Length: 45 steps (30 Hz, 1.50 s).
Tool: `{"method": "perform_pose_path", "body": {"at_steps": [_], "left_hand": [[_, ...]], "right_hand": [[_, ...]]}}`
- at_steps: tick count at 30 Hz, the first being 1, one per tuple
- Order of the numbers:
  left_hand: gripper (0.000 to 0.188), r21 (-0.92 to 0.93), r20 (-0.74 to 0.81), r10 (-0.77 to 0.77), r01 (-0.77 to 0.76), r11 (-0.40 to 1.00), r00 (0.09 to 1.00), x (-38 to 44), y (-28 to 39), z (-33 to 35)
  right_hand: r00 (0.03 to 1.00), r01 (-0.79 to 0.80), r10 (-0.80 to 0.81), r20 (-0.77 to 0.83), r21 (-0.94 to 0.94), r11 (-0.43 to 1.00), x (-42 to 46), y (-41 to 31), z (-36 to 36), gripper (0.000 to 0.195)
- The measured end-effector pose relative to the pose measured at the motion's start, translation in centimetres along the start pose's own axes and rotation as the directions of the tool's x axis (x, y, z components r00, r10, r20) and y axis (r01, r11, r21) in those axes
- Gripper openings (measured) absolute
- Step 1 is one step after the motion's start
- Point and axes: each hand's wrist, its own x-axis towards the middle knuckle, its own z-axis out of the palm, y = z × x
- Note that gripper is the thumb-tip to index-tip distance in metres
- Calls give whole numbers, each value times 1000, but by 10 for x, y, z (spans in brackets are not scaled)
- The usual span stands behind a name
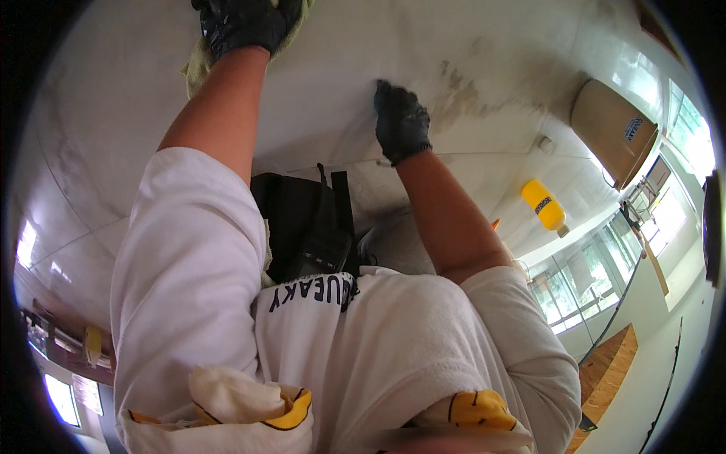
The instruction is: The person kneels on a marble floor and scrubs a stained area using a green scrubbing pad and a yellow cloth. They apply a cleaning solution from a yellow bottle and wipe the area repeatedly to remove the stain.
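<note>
My left hand (pixel 244 25), in a wet-looking black glove, is at the top edge with a yellow-green cloth (pixel 198 68) bunched under and around it. The fingertips are cut off by the picture's edge. My right hand (pixel 401 120), also in a black glove, rests as a fist on the pale, tile-like floor (pixel 317 96). Nothing shows in it, though its underside is hidden. Dark smudges (pixel 462 93) mark the floor to its right. A black bag or pouch (pixel 300 221) is at my waist, below and between the hands.
A yellow plastic bottle (pixel 544 207) with a dark label lies right of my right forearm. Farther right is a beige bucket (pixel 612 133) with a wire handle. A small round pale thing (pixel 546 144) is between them. Windows (pixel 584 284) and a wooden panel (pixel 610 369) show at the right.
</note>
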Motion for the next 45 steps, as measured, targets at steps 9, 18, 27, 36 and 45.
{"method": "perform_pose_path", "body": {"at_steps": [9,18,27,36,45], "left_hand": [[74,11,16,7,-8,1000,1000,1,3,6],[74,1,33,-3,3,1000,999,2,3,5],[75,-9,12,9,-9,1000,1000,0,2,3],[78,-52,-22,15,-16,999,1000,-3,1,5],[78,-62,-37,11,-13,998,999,-2,-2,6]], "right_hand": [[990,-67,64,128,25,997,-18,3,11,37],[998,17,-11,-60,104,994,-7,6,18,37],[991,43,-40,-126,19,999,70,-8,-17,34],[998,24,-25,-50,-9,1000,30,-11,-3,39],[999,37,-38,-14,-88,995,33,0,-5,39]]}}
